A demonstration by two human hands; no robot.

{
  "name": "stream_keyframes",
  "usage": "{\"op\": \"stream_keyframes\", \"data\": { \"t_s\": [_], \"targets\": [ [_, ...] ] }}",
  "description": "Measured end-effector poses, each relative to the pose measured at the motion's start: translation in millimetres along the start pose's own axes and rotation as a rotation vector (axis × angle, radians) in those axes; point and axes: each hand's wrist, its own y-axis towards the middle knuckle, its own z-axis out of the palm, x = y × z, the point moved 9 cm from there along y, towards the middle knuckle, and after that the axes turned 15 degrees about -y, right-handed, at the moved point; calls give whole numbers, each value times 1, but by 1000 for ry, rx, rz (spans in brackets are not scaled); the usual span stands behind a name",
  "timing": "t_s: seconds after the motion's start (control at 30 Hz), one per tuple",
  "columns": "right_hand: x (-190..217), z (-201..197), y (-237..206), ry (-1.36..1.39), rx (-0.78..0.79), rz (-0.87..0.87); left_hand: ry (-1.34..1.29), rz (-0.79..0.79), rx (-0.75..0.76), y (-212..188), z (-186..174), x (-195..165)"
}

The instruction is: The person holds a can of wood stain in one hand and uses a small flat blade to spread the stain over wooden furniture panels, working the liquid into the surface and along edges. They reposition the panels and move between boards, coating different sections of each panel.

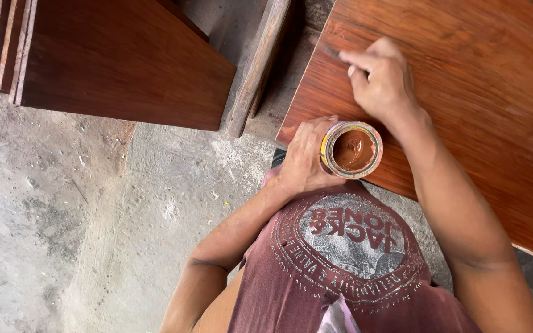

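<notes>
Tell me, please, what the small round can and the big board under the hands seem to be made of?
The can looks like thin metal: a bright rolled rim around brown paste. The board looks like wood or veneer with a reddish-brown, faintly glossy finish showing grain streaks.

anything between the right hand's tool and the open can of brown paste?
Nothing visible. The right hand holds a small tool on the wooden panel, just beyond the open can of brown paste. The left hand grips the can's side only; its mouth is uncovered, and bare panel lies between.
</notes>
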Motion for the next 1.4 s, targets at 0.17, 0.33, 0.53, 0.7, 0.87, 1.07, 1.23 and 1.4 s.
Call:
{"op": "stream_keyframes", "data": {
  "t_s": [0.17, 0.33, 0.53, 0.7, 0.87, 1.07, 1.23, 1.4],
  "targets": [
    [8, -8, -11, -91, -91, -27, 16, 1, -9, -1, -1, 1],
    [7, -6, -13, -23, -55, 10, 19, -3, -13, -2, -2, 2],
    [10, -2, -25, 31, 9, 27, 17, 17, -11, -6, -4, 4],
    [16, -8, -34, -23, 21, -22, 32, 47, -27, -11, -9, 3],
    [-9, -23, -12, -54, -140, 67, 63, 19, -6, -11, -12, 3],
    [-27, -10, -3, -91, -105, 141, 81, 35, -19, -12, -13, -3],
    [-39, -24, 19, -220, -258, 125, 108, 30, -45, -10, -13, -11],
    [-38, -6, 45, -159, -140, 58, 112, -75, -109, 4, -10, -7]
  ]
}}
